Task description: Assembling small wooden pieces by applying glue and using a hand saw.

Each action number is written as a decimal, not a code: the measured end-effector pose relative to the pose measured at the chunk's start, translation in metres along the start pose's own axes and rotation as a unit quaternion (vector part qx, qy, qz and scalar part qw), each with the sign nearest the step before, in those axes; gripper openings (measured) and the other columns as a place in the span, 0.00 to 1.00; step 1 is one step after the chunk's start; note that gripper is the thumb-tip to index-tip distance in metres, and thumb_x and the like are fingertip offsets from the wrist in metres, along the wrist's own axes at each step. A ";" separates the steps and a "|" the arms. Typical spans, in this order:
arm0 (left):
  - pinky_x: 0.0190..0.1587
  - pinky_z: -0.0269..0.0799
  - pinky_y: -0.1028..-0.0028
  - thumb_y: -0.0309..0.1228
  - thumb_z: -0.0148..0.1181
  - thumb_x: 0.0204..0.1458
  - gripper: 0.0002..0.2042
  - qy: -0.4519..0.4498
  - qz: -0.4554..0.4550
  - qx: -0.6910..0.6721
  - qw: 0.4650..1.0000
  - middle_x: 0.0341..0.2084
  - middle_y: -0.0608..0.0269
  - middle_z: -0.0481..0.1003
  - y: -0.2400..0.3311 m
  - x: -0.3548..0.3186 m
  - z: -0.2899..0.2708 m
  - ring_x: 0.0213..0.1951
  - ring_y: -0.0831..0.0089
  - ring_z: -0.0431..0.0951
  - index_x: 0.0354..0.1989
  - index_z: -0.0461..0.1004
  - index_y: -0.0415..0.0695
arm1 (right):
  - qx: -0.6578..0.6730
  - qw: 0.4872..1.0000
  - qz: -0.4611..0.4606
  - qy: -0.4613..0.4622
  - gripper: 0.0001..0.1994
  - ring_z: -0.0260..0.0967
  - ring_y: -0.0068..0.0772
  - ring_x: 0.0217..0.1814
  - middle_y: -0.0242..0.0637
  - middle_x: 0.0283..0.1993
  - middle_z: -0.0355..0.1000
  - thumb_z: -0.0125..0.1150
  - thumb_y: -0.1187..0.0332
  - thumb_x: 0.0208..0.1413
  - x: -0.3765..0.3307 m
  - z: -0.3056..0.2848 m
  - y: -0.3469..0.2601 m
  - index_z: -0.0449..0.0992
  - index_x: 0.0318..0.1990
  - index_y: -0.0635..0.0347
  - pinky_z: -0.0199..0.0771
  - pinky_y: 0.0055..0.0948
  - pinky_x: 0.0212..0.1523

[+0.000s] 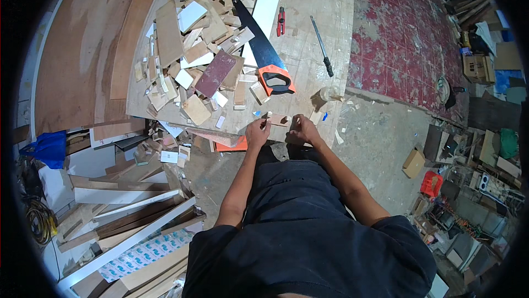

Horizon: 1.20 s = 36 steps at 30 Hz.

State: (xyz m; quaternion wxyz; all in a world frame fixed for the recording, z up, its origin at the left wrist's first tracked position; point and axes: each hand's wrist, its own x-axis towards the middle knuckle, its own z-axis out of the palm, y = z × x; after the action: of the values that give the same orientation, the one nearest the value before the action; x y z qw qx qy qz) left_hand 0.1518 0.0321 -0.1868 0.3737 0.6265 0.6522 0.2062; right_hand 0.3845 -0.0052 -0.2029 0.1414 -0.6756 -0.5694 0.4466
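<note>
Here, far left, a blue bag (48, 147) sits by stacked boards; below it long white and brown planks (129, 218) lean in a heap on the floor; coiled yellow cable (39, 222) at the lower left edge. Next, big curved plywood sheets (88, 50) lie along the left of the workbench (314, 0); on the bench a pile of wood offcuts (193, 50), mixed brown and white, one dark red-brown piece on top. Then the handsaw (263, 50), black blade, orange handle, lies diagonally just right of the pile, handle toward the person; a white board (265, 6) partly under its blade. Left hand (257, 131) at the near bench edge, fingers curled in a pinch, touching the left end of a small wood piece (279, 120); how firmly it grips, cannot tell. The small wood piece rests on the bench edge between both hands, just below the saw handle. Right hand (303, 130) fingers bent down onto the right end of the same piece; grip looks closed but too small to be sure. Further right, red-handled pliers (281, 21) near the white board; a long metal rod tool with black handle (322, 46) apart from them; worn red-painted floor (397, 39) beyond the bench; a red crate (431, 183) and cardboard boxes in the clutter at far right.
</note>
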 end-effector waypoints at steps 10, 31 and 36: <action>0.39 0.76 0.61 0.41 0.63 0.53 0.14 0.001 0.000 -0.004 1.000 0.28 0.54 0.81 0.000 0.000 -0.001 0.33 0.56 0.82 0.34 0.81 0.41 | 0.003 1.000 0.018 -0.015 0.35 0.73 0.50 0.51 0.51 0.50 0.72 0.78 0.63 0.40 0.001 0.002 0.002 0.65 0.57 0.58 0.73 0.43 0.53; 0.36 0.75 0.62 0.43 0.66 0.50 0.16 0.003 -0.010 -0.031 0.999 0.26 0.55 0.80 0.003 -0.003 0.001 0.30 0.58 0.80 0.36 0.81 0.42 | 0.000 1.000 -0.012 -0.002 0.33 0.73 0.51 0.48 0.51 0.47 0.73 0.76 0.63 0.40 -0.002 0.000 0.003 0.67 0.55 0.59 0.73 0.43 0.49; 0.35 0.74 0.62 0.44 0.67 0.49 0.17 0.014 0.009 0.020 1.000 0.26 0.54 0.79 -0.005 -0.003 0.003 0.30 0.58 0.79 0.37 0.81 0.42 | -0.002 1.000 -0.007 -0.001 0.35 0.73 0.51 0.49 0.51 0.46 0.73 0.77 0.62 0.40 -0.003 0.000 -0.001 0.66 0.56 0.58 0.73 0.43 0.50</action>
State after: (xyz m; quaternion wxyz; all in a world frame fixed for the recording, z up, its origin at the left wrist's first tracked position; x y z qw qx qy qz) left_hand 0.1507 0.0276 -0.1919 0.3500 0.6371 0.6553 0.2053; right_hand 0.3834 -0.0078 -0.2007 0.1427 -0.6715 -0.5749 0.4453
